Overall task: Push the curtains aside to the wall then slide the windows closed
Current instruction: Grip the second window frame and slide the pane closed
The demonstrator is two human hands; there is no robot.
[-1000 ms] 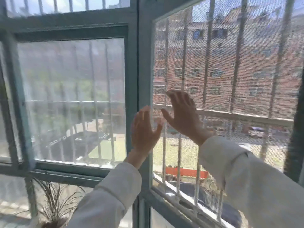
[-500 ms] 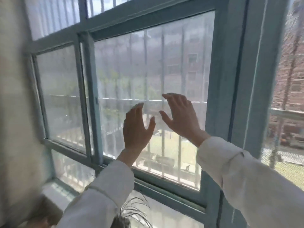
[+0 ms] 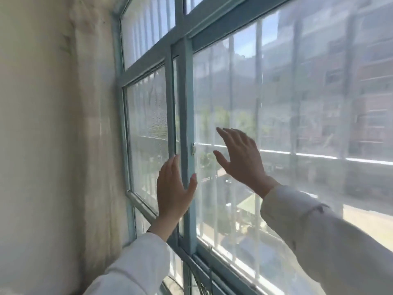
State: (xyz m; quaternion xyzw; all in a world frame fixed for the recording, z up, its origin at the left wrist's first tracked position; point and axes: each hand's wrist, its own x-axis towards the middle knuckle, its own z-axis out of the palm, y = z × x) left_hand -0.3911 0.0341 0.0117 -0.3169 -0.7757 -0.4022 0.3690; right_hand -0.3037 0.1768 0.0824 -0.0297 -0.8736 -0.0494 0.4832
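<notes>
At centre frame your left hand (image 3: 173, 188) spreads flat against the sliding window (image 3: 187, 145) stile, right hand (image 3: 240, 158) wide open on its glass, placed to push it toward the wall (image 3: 53, 145) at left.

Plaster wall (image 3: 42, 124), cream, stained w/ dark vertical streaks, stood at left. Outside, seen blurred: white vertical security bars (image 3: 258, 103) w/ a horizontal rail (image 3: 319, 155); brick apartment block (image 3: 361, 92) at upper right; green trees (image 3: 214, 120) mid-view; small green roof (image 3: 249, 204) and pale ground below.
</notes>
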